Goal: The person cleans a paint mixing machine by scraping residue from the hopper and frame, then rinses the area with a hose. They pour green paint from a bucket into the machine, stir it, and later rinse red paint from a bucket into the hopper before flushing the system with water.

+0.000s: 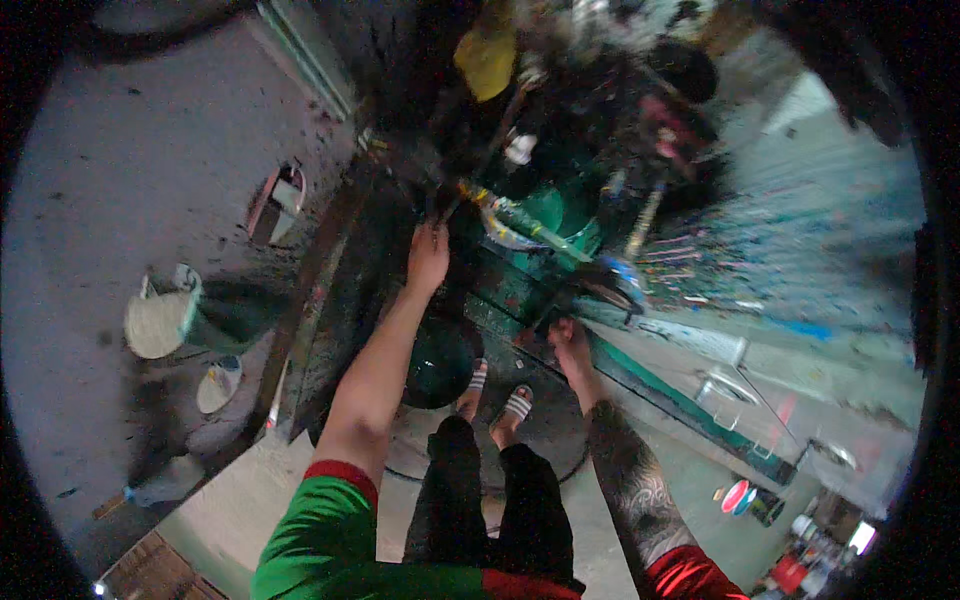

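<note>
Fingers of both hands rested on a paint-spattered green machine.
Left hand [428,256] gripped its dark frame; right hand [570,338] lay fingers-together beside a rod [530,225] slanting lower-right.

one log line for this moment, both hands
left hand: on dark machine frame | right hand: on green machine edge | dark bucket: between arms

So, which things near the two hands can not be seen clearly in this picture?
- Left hand, head view: what its fingers touch is lost in dark, cluttered machine parts.
- Right hand, head view: its fingertips lie on the machine's edge; a grip cannot be told.
- Green machine: motion blur and shadow smear its upper parts.
- Dark bucket: the left forearm partly covers it; contents too dark.
</note>
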Demonstrator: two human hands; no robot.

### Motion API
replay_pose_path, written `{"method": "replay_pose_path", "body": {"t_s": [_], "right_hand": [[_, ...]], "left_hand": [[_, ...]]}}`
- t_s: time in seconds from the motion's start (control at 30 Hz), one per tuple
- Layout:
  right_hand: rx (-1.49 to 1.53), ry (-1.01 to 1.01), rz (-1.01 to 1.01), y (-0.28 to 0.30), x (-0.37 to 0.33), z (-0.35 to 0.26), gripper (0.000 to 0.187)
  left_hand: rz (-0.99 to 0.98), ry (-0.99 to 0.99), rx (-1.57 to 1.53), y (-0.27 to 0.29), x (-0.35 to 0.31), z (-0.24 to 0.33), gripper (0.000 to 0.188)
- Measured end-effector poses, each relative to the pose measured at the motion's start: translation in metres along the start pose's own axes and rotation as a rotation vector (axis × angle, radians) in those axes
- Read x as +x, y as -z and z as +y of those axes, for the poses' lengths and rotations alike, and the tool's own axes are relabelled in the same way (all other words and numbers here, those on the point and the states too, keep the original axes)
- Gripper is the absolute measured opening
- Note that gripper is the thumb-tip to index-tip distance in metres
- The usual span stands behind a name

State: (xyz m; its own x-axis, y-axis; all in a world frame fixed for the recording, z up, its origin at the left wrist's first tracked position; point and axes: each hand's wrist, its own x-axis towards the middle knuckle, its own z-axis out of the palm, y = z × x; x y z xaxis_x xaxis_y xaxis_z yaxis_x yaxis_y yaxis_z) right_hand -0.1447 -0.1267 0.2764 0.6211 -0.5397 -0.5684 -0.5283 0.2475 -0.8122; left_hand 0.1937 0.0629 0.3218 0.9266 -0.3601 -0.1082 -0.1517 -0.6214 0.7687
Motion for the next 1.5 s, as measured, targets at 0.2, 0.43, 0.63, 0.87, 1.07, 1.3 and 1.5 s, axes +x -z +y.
{"method": "replay_pose_path", "body": {"t_s": [0.2, 0.43, 0.63, 0.87, 1.07, 1.3, 1.5], "right_hand": [[0.575, -0.117, 0.052, -0.075, 0.121, -0.076, 0.045], [0.753, -0.132, 0.012, -0.088, 0.19, -0.071, 0.034], [0.884, -0.071, 0.108, -0.087, 0.198, -0.054, 0.027], [0.816, -0.142, 0.295, -0.061, 0.167, -0.015, 0.018], [0.866, -0.083, 0.184, -0.052, 0.132, 0.005, 0.02], [0.9, -0.167, 0.157, -0.046, 0.1, -0.003, 0.022], [0.901, -0.154, 0.146, -0.047, 0.053, -0.033, 0.036]], "left_hand": [[-0.144, -0.258, -0.092, -0.044, 0.169, -0.005, 0.089], [0.007, -0.2, -0.198, -0.076, 0.207, 0.015, 0.134], [-0.204, -0.263, -0.627, -0.066, 0.235, -0.02, 0.116], [-0.565, -0.305, -0.526, -0.016, 0.185, 0.008, 0.111], [-0.637, -0.407, -0.154, -0.043, 0.199, 0.043, 0.104], [-0.643, -0.329, -0.546, -0.067, 0.19, 0.02, 0.084], [-0.447, -0.237, -0.312, -0.072, 0.186, -0.016, 0.054]]}}
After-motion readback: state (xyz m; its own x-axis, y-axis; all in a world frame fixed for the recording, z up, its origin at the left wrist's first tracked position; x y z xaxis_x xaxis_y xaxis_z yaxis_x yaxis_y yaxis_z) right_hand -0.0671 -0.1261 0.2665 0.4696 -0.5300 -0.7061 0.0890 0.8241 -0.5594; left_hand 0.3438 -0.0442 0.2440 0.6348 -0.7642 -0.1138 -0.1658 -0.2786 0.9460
